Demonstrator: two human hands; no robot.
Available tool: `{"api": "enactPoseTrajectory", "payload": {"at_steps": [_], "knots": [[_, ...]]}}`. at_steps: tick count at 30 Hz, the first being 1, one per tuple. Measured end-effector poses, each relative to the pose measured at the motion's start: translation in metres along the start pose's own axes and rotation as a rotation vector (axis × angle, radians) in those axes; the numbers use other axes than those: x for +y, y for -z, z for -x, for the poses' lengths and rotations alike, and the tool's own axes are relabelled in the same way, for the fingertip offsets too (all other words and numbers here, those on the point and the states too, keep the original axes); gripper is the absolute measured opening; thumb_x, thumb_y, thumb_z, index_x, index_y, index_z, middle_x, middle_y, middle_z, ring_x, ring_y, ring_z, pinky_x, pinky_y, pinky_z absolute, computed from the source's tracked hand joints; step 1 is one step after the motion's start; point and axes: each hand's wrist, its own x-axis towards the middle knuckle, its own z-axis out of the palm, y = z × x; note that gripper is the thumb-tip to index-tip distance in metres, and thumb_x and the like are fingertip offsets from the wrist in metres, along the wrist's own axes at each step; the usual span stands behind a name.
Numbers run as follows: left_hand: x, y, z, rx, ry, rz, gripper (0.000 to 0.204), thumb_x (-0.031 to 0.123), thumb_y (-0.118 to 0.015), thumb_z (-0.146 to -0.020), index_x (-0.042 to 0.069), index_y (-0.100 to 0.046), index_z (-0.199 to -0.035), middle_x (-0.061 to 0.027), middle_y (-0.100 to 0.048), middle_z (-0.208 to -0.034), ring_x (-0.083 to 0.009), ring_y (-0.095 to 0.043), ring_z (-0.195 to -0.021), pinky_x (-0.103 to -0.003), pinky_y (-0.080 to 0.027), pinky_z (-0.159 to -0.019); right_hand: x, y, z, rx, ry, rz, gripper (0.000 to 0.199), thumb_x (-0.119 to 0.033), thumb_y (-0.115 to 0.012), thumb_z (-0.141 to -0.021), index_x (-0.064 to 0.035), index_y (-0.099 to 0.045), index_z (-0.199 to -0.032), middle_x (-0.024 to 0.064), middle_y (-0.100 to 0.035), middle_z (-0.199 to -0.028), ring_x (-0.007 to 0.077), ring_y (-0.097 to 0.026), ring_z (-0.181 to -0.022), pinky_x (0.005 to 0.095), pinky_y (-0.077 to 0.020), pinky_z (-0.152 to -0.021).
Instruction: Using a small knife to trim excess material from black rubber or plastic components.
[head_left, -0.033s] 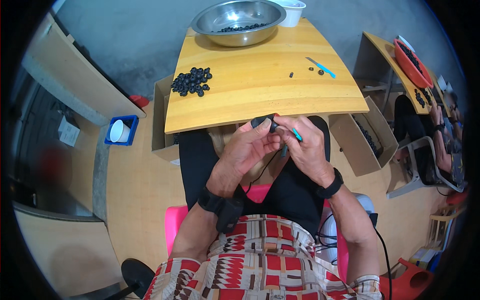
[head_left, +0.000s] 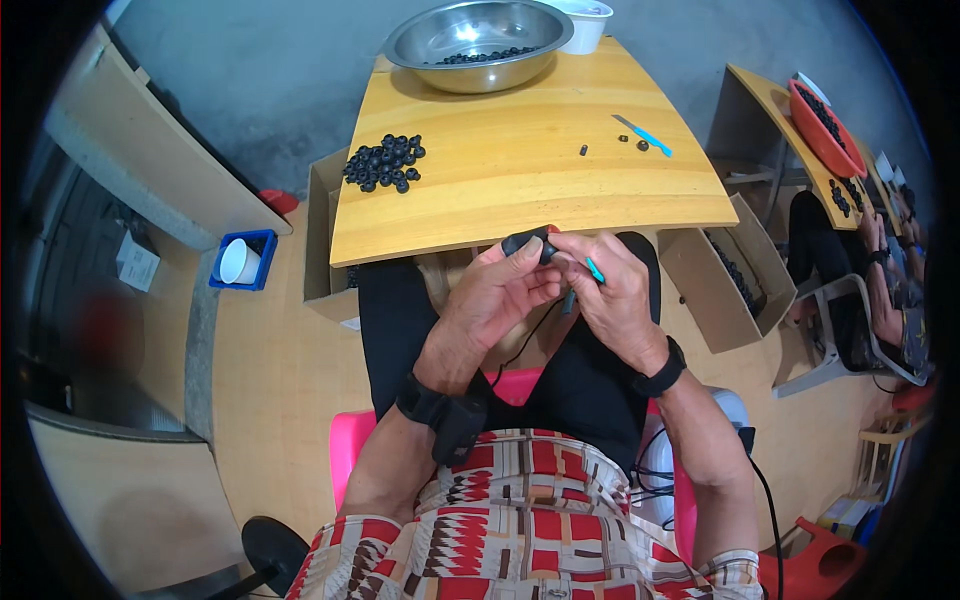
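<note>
My left hand pinches a small black round part just below the table's near edge. Black material covers the tip of a finger on that hand. Against the part, from the other side, press the fingertips of my right hand. This hand is closed round a thin teal-handled tool; its working end is hidden. Many black round parts lie piled at the left of the wooden table. A blue-handled knife rests at the right, near a few small dark pieces.
At the table's back stand a steel bowl of black parts and a white tub. Cardboard boxes flank my legs. A blue tray with a white cup is on the left. Another person sits to the right, by a red basin.
</note>
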Motion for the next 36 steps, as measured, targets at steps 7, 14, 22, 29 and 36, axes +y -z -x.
{"api": "enactPoseTrajectory", "payload": {"at_steps": [7, 14, 22, 29, 36], "knots": [[0.000, 0.003, -0.001, 0.041, -0.107, 0.085, 0.024, 0.010, -0.060, -0.085, 0.005, -0.052, -0.107, -0.0049, -0.060, -0.091, -0.0144, -0.059, -0.082, -0.028, -0.050, -0.073, 0.000, -0.001, 0.004, 0.032, 0.147, 0.153, 0.033, 0.007, -0.062, -0.068, -0.0077, -0.061, -0.098, 0.0093, -0.056, -0.071, 0.0246, -0.057, -0.058, 0.0305, -0.0448, -0.048], [-0.002, 0.003, 0.001, 0.052, -0.121, 0.095, 0.028, 0.007, -0.059, -0.084, 0.005, -0.052, -0.111, -0.0058, -0.060, -0.094, -0.0151, -0.059, -0.085, -0.029, -0.050, -0.077, 0.010, 0.000, 0.004, 0.008, 0.182, 0.393, 0.029, -0.001, -0.063, -0.071, -0.0057, -0.056, -0.099, 0.0102, -0.055, -0.073, 0.0261, -0.058, -0.057, 0.0338, -0.0459, -0.048], [-0.004, 0.001, 0.001, -0.021, -0.106, 0.096, 0.042, 0.004, -0.061, -0.081, 0.002, -0.044, -0.120, -0.0093, -0.056, -0.102, -0.0182, -0.056, -0.093, -0.030, -0.048, -0.081, 0.012, 0.002, 0.006, -0.033, 0.116, 0.476, 0.026, -0.005, -0.061, -0.074, -0.0073, -0.056, -0.099, 0.0101, -0.054, -0.075, 0.0257, -0.060, -0.062, 0.0347, -0.0471, -0.050], [-0.004, -0.004, 0.000, 0.004, -0.102, 0.084, 0.035, 0.007, -0.063, -0.081, 0.002, -0.049, -0.114, -0.0070, -0.058, -0.097, -0.0148, -0.057, -0.087, -0.028, -0.049, -0.078, 0.013, 0.002, 0.006, -0.036, 0.101, 0.485, 0.030, -0.004, -0.062, -0.071, -0.0072, -0.055, -0.100, 0.0103, -0.054, -0.078, 0.0260, -0.060, -0.065, 0.0350, -0.0482, -0.051], [-0.005, 0.003, 0.000, -0.026, -0.087, 0.075, 0.033, 0.008, -0.062, -0.083, 0.002, -0.050, -0.113, -0.0068, -0.059, -0.095, -0.0143, -0.059, -0.084, -0.029, -0.050, -0.077, 0.010, 0.003, 0.003, -0.034, 0.086, 0.496, 0.029, -0.002, -0.061, -0.070, -0.0068, -0.055, -0.098, 0.0108, -0.055, -0.080, 0.0280, -0.060, -0.065, 0.0363, -0.0479, -0.050]]}}
